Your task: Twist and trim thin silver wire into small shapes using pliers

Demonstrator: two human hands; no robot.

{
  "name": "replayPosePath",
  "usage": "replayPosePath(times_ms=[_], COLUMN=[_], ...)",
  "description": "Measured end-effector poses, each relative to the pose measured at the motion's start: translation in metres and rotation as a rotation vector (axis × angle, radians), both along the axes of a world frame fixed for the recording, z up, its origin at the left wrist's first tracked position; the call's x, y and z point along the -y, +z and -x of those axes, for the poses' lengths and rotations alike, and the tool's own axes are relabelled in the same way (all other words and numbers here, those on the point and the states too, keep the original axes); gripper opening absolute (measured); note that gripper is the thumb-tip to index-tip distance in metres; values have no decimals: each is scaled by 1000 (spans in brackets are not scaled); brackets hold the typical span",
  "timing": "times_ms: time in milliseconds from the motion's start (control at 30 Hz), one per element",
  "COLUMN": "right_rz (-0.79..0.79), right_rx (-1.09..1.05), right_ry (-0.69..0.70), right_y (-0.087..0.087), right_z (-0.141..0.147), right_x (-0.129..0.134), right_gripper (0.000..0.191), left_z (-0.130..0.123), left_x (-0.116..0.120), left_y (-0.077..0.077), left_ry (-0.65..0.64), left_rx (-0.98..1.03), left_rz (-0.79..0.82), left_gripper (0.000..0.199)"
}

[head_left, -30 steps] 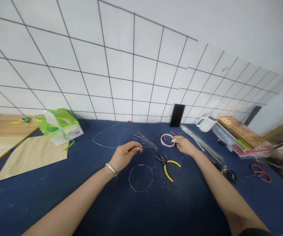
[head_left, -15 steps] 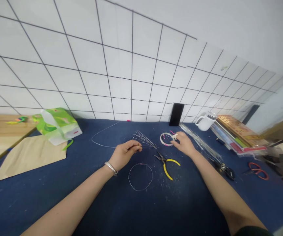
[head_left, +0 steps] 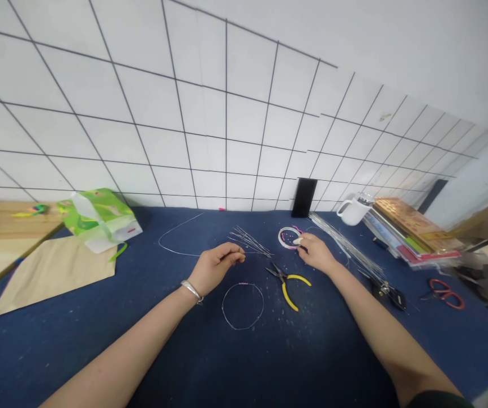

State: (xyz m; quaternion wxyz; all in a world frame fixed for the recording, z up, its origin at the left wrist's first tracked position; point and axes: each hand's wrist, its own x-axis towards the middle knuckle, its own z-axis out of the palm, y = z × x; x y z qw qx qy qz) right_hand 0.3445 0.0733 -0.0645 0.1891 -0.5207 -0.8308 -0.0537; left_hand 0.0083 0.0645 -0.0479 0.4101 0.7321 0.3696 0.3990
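Observation:
My left hand [head_left: 222, 262] is closed in a pinch on a thin wire [head_left: 176, 251], which curves away to the left and pokes out past the fingertips on the right. Over the right edge of a round white-rimmed dish [head_left: 281, 242] is my right hand [head_left: 315, 253], its fingers closed near a small white thing; what they grip is hidden. Small specks and a pink strand lie in the dish. Below the left hand rests a wire ring [head_left: 224, 313] with small pink and white beads at its top. Yellow-handled pliers [head_left: 287, 290] lie open between the hands.
Loose wires [head_left: 250, 241] lie behind the left hand, and a long wire bundle [head_left: 350, 249] at the right. Farther right are red-handled scissors [head_left: 443, 294], stacked books [head_left: 409, 232] and a white mug [head_left: 354, 211]. A black block [head_left: 304, 197] stands against the wall.
My right hand has shifted slightly at the dish, its fingers drawing closer together. The dish sits a little farther right and its pink strand lies differently. The left hand keeps its pinch on the wire.

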Motion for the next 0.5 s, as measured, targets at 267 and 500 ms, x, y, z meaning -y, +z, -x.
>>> replayPosePath(times_ms=[267,500], right_rz=[-65,-80], right_rx=[-99,-193], right_ry=[-113,-140], right_y=[14,52], right_z=[9,40], right_x=[12,33], right_gripper=[17,36], left_z=[-1,-3], left_x=[0,3], left_y=[-3,-2], left_ry=[8,12], left_rx=[-18,-36], left_rz=[-31,-84], left_gripper=[18,18])
